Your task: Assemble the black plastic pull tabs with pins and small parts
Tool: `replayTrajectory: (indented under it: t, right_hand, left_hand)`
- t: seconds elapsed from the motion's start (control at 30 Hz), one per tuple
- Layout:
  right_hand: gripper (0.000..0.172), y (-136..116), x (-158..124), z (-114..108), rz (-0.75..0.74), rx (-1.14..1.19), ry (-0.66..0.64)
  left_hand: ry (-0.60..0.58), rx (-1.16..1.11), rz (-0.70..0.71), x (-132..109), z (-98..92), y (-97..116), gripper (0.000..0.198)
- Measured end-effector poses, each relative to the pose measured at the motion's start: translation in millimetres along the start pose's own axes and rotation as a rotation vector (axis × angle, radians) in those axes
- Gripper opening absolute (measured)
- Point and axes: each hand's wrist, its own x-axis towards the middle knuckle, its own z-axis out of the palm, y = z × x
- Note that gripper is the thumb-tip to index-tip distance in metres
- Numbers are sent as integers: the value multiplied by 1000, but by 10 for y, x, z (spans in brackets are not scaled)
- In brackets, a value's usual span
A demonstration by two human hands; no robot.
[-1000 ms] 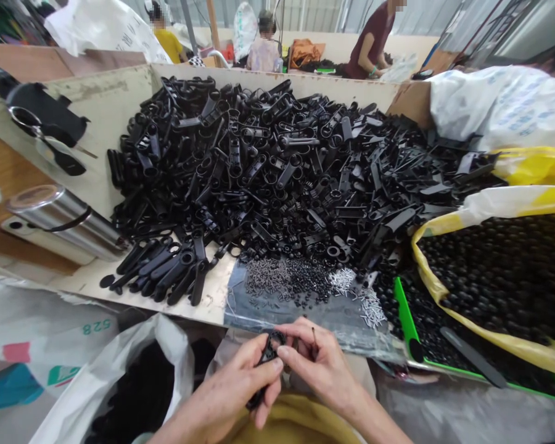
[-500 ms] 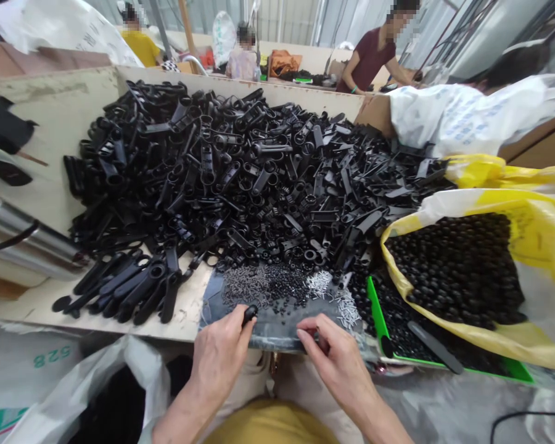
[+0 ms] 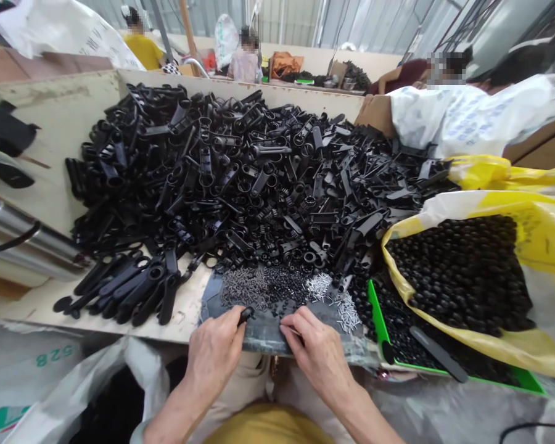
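Two bare hands work just above a dark plastic mat (image 3: 263, 333) at the near edge of a plywood tray (image 3: 92, 86). The left hand (image 3: 215, 351) is curled closed, pinching a small black plastic part (image 3: 246, 316) whose tip pokes out above the fingers. The right hand (image 3: 317, 351) sits just beside it, almost closed, its fingertips (image 3: 284, 327) drawn together at the mat; whether they grip anything, I can't tell from here.

Right in front of the hands, the mat carries small piles of tiny dark screws (image 3: 245, 287), black rings (image 3: 282, 285) and bright metal pins (image 3: 346, 311). Behind it rises a big heap of black moulded plastic parts (image 3: 240, 179), and longer black pieces (image 3: 129, 283) lie fanned out to the mat's left. To the right, a green tray (image 3: 378, 320) of black beads (image 3: 420, 320) sits against a yellow-and-white sack (image 3: 536, 216) filled with more of them. A white sack (image 3: 139, 370) sits open at lower left, and a co-worker in a white printed top (image 3: 462, 117) leans in at the far right.
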Motion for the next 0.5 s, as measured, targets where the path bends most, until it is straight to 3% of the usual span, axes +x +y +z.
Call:
replayTrajectory:
  t: [0.1,0.2,0.3,0.4,0.5]
  right_hand:
    - [15,-62,11,-25,-27,163,50]
    - [11,-173,86,-55,-66,379,94]
    - [9,-282,190,-45,-91,472,125]
    - [9,-346,262,-6,-124,488,132]
    - [11,-375,282,21,-187,474,113]
  left_hand:
    - [20,-148,-64,-18,-29,54,27]
    - [18,-659,-227,-37,-86,160,31]
    - [-56,-1084,-481,-66,-143,262,49]
    - [-167,-1277,-657,-105,-198,325,61]
    - [-164,-1370,-664,-143,-235,351,56]
